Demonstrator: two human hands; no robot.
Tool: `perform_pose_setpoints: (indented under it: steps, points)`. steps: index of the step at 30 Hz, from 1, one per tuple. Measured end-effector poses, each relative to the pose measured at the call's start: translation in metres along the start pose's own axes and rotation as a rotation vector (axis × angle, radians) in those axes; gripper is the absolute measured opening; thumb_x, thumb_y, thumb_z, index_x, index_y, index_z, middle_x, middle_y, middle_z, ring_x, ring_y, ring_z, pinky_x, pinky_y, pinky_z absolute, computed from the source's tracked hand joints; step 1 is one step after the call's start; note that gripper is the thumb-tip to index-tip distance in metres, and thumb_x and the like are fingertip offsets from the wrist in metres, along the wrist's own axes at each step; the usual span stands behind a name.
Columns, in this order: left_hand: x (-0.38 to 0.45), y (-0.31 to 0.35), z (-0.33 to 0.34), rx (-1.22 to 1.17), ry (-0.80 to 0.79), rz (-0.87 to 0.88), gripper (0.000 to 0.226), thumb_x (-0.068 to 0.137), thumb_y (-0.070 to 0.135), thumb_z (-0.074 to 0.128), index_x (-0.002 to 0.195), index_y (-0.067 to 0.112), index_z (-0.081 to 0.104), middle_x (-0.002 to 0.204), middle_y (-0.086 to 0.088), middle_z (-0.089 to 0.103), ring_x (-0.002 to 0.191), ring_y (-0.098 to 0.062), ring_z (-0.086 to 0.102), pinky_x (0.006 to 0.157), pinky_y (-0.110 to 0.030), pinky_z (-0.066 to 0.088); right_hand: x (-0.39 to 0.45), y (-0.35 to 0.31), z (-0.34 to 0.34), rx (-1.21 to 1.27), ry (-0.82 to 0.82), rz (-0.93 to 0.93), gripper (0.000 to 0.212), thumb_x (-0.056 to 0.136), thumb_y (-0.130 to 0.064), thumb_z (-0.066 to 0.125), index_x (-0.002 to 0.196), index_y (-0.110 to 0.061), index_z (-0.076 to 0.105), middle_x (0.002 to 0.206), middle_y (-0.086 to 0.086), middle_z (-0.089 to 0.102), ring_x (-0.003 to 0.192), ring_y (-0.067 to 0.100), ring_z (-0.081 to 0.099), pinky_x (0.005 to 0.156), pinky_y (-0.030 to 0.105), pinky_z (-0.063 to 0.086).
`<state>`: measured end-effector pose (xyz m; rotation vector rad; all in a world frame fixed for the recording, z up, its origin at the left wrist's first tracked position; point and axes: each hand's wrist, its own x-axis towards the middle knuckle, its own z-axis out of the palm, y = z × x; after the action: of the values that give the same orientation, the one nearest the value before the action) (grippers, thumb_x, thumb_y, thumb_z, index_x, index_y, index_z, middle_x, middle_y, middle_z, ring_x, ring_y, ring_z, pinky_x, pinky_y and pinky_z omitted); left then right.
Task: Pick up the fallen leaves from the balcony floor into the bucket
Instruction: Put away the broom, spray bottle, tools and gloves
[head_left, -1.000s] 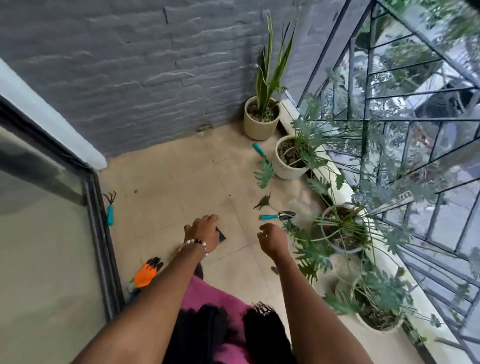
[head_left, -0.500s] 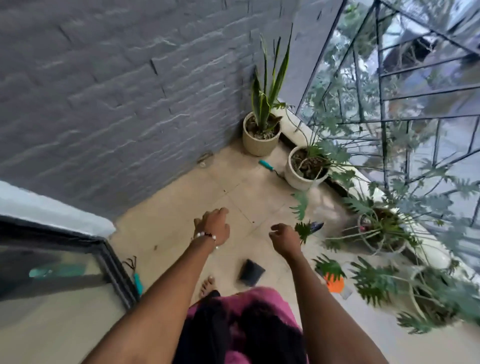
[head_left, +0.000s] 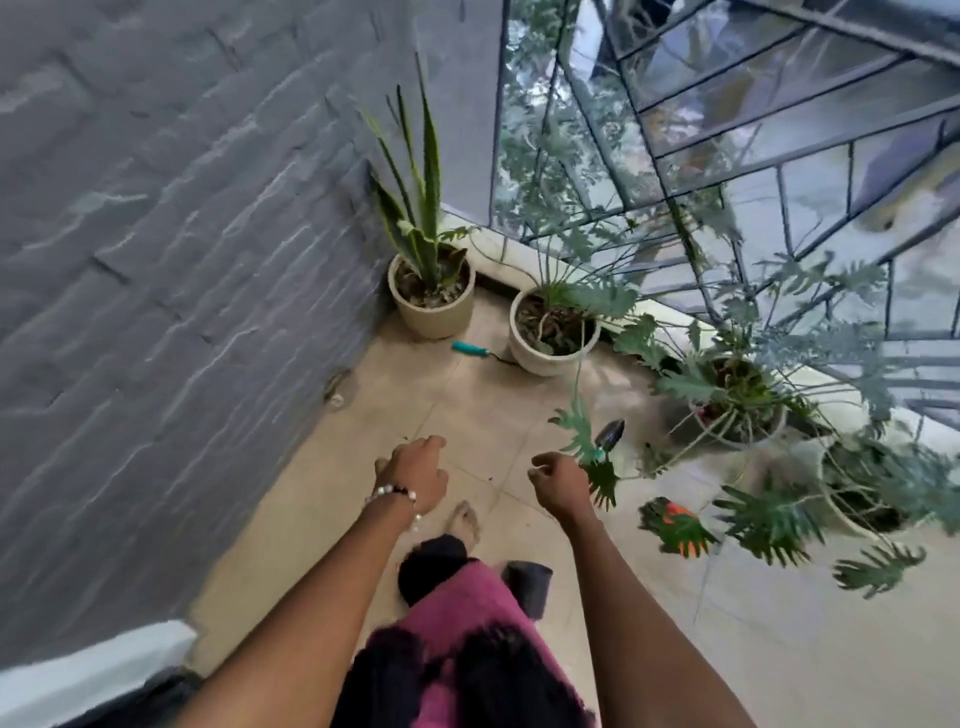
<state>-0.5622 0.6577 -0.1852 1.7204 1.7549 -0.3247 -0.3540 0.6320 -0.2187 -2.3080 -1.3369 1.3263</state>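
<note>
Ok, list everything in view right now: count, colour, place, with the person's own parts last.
wall: one, grey, left
railing: one, dark metal, upper right
floor: beige tiles
pots: four, pale, along the railing from the corner; snake plant, then leafy ones
tool: one, teal handle, between the first two pots
trowel: one, dark blade, mid floor
bucket: one, dark, by the knee
orange item: one, behind leaves, unclear
foot: one, bare
left hand: empty, loosely curled, beaded bracelet
right hand: curled, grip unclear
</note>
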Motion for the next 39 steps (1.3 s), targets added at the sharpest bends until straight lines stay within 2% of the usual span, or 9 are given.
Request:
perform_pose_setpoints:
  steps: [6, 14, 21, 24, 27, 30, 32, 36, 39]
  points:
    - [0.068, 0.012, -0.031, 0.131, -0.076, 0.127, 0.051, 0.094, 0.029, 0.051, 0.143, 0.026, 0.039, 0.141, -0.001, 0.051, 0.130, -0.025, 0.045, 0.103, -0.038, 0.038, 0.022, -0.006, -0.001, 0.142, 0.052, 0.149, 0.029, 0.091, -0.017, 0.060, 0.117, -0.006, 0.066, 0.114, 0.014, 0.069, 0.110, 0.027, 0.062, 0.092, 0.028, 0.043]
    - [0.107, 0.043, -0.027, 0.298, -0.149, 0.381, 0.048, 0.094, 0.029, 0.051, 0.141, 0.028, 0.042, 0.135, 0.004, 0.056, 0.127, -0.019, 0.049, 0.103, -0.038, 0.041, 0.019, 0.021, 0.007, 0.417, 0.260, 0.389, 0.026, 0.091, -0.011, 0.061, 0.116, -0.004, 0.066, 0.117, 0.013, 0.067, 0.108, 0.025, 0.061, 0.091, 0.026, 0.043]
    - [0.142, 0.097, 0.004, 0.039, -0.188, 0.660, 0.025, 0.094, 0.016, 0.056, 0.116, 0.015, 0.069, 0.113, -0.003, 0.070, 0.104, -0.019, 0.063, 0.088, -0.023, 0.043, 0.024, 0.048, 0.036, 0.752, 0.611, 0.518, 0.018, 0.090, -0.012, 0.060, 0.104, -0.015, 0.071, 0.105, 0.006, 0.070, 0.101, 0.023, 0.064, 0.093, 0.039, 0.051]
    - [0.160, 0.138, 0.018, -0.151, -0.176, 0.648, 0.019, 0.090, 0.012, 0.061, 0.103, 0.013, 0.074, 0.103, -0.004, 0.073, 0.098, -0.019, 0.065, 0.086, -0.025, 0.047, 0.038, 0.066, 0.040, 0.886, 0.760, 0.543, 0.017, 0.089, -0.018, 0.060, 0.100, -0.022, 0.072, 0.097, -0.002, 0.071, 0.091, 0.017, 0.065, 0.086, 0.043, 0.055]
    - [0.176, 0.176, 0.037, -0.385, -0.225, 0.528, 0.016, 0.088, 0.009, 0.062, 0.095, 0.018, 0.073, 0.093, -0.006, 0.074, 0.088, -0.019, 0.069, 0.084, -0.036, 0.056, 0.049, 0.079, 0.030, 0.957, 0.854, 0.545, 0.019, 0.089, -0.015, 0.058, 0.099, -0.021, 0.072, 0.089, -0.002, 0.072, 0.083, 0.017, 0.066, 0.080, 0.039, 0.057]
    - [0.183, 0.215, 0.055, -0.529, -0.309, 0.379, 0.015, 0.093, 0.004, 0.056, 0.095, 0.012, 0.068, 0.093, -0.012, 0.071, 0.073, -0.014, 0.066, 0.071, -0.027, 0.057, 0.059, 0.091, 0.013, 1.009, 0.880, 0.530, 0.018, 0.088, -0.013, 0.059, 0.095, -0.022, 0.072, 0.085, -0.001, 0.072, 0.080, 0.018, 0.067, 0.077, 0.036, 0.057]
    - [0.192, 0.236, 0.070, -0.521, -0.320, 0.336, 0.016, 0.095, 0.003, 0.053, 0.092, 0.011, 0.066, 0.092, -0.013, 0.071, 0.070, -0.014, 0.064, 0.066, -0.022, 0.054, 0.069, 0.102, 0.001, 1.034, 0.853, 0.531, 0.016, 0.088, -0.013, 0.060, 0.095, -0.020, 0.073, 0.084, -0.001, 0.072, 0.080, 0.018, 0.068, 0.078, 0.036, 0.058]
    - [0.224, 0.256, 0.107, -0.357, -0.334, 0.354, 0.022, 0.089, 0.008, 0.059, 0.078, 0.025, 0.067, 0.093, -0.008, 0.073, 0.092, -0.024, 0.068, 0.090, -0.038, 0.055, 0.099, 0.123, -0.023, 1.015, 0.730, 0.527, 0.017, 0.087, -0.012, 0.062, 0.100, -0.015, 0.073, 0.091, 0.004, 0.072, 0.085, 0.019, 0.066, 0.084, 0.039, 0.056]
    - [0.250, 0.266, 0.137, -0.217, -0.369, 0.370, 0.018, 0.090, 0.008, 0.057, 0.091, 0.019, 0.072, 0.103, -0.007, 0.073, 0.101, -0.025, 0.066, 0.095, -0.040, 0.052, 0.134, 0.138, -0.031, 0.919, 0.619, 0.527, 0.022, 0.090, -0.011, 0.058, 0.108, -0.012, 0.071, 0.107, 0.005, 0.070, 0.098, 0.019, 0.064, 0.088, 0.031, 0.051]
